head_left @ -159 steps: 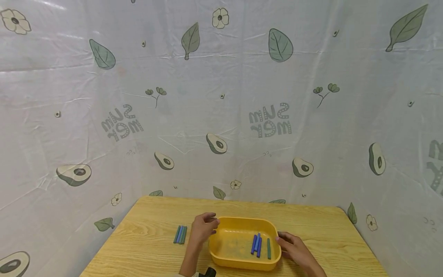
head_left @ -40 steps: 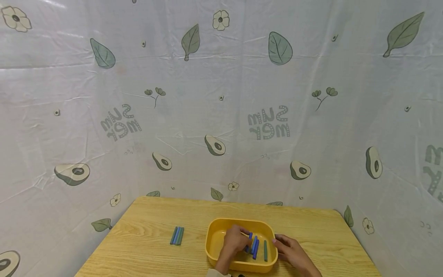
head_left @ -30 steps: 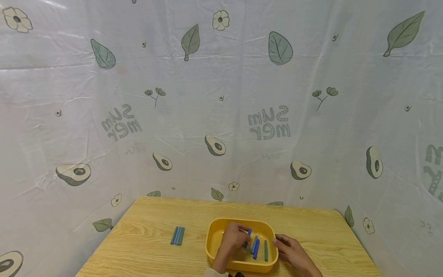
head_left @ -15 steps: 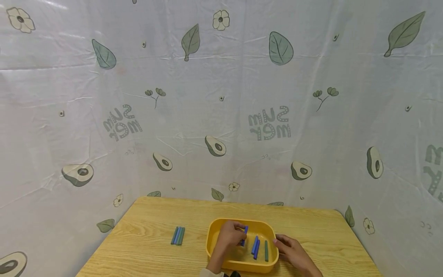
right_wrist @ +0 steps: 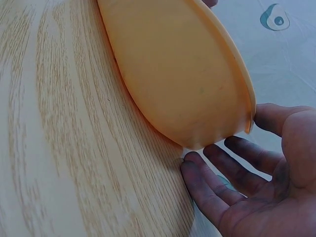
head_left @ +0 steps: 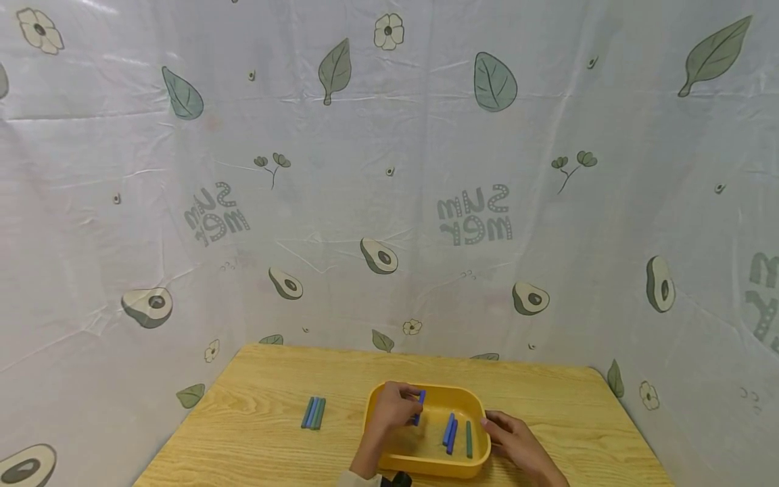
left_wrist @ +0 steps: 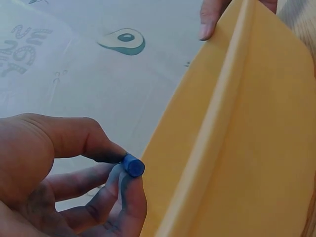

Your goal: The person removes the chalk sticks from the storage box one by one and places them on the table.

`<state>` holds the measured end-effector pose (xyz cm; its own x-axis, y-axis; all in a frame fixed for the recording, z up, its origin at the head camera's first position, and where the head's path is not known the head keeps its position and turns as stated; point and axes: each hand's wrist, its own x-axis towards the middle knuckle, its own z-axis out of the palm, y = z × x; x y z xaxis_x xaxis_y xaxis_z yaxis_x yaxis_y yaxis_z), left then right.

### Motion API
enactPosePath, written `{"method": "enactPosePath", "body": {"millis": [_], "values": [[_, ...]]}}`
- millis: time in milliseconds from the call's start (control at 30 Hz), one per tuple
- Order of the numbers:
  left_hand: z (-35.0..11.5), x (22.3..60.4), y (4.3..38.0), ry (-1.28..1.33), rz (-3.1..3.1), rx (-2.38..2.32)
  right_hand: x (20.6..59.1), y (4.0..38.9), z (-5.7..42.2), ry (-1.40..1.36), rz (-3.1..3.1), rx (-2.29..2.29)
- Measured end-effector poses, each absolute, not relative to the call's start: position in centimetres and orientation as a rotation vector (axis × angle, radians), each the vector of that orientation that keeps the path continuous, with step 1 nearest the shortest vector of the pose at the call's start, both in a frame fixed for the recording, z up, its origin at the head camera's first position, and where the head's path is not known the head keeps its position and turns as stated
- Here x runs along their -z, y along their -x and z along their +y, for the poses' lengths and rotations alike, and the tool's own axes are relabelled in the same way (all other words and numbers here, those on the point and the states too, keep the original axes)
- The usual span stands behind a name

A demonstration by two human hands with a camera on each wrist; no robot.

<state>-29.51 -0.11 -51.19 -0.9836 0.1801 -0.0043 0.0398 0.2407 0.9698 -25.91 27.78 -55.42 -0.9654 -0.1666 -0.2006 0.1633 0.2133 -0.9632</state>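
Observation:
My left hand is over the left part of a yellow plastic tub. Between its thumb and fingertips it pinches a blue pastel stick, whose round end shows in the left wrist view. Grey-blue smudges mark the fingers. At the tub's right end my right hand grips the wall, thumb at the rim and fingers against the outside. Inside the tub lie two blue pastel sticks side by side, with a green pastel stick apart to their right.
Left of the tub, a row of several green and blue pastel sticks lies on the wood-grain table. A pale printed curtain stands behind the table and along both sides.
My left hand has gone from the tub's left rim into it, taken a blue pastel stick from beside the others and carried it leftward. My right hand has stayed at the tub's right end.

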Motion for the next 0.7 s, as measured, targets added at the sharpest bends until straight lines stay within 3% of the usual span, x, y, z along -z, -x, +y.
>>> {"method": "enactPosePath", "body": {"millis": [700], "values": [[-3.3,50.3,29.5,-0.219,2.434,-1.873,55.3,25.8,27.8,-0.001,2.229,1.830]]}}
